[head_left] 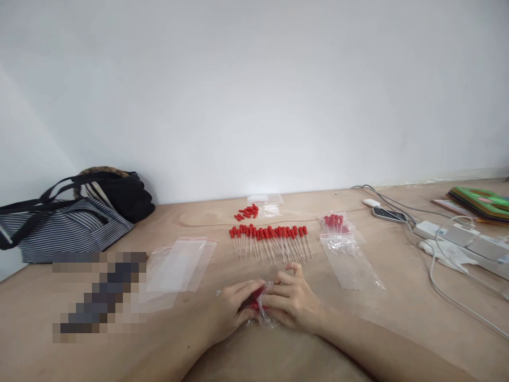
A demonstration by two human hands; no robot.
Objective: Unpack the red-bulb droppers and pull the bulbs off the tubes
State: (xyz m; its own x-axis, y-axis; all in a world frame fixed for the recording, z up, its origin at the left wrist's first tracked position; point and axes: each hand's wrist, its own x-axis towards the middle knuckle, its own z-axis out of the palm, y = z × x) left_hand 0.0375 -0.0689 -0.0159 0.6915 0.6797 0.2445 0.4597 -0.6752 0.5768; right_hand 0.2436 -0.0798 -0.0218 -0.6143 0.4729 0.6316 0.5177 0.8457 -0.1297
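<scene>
Close to me at the table's front, my left hand [237,305] and my right hand [295,301] both grip a crumpled clear plastic bag [270,313]. Red pieces show through the film; their exact shape is hidden by my fingers. My right index finger is bent up, away from the bag. Just beyond my hands lies a row of glass droppers [270,241] with red rubber bulbs, tips toward me. Behind them sits a small pile of loose red rubber bulbs [248,212] beside a clear bag [270,206].
To the left lie flat clear zip bags [178,268]; to the right, a clear bag with several droppers [335,225]. A striped bag [75,228] stands far left near a pixelated patch. Cables, a phone-like device [388,214], a power strip [465,239] and coloured sheets [479,200] occupy the right.
</scene>
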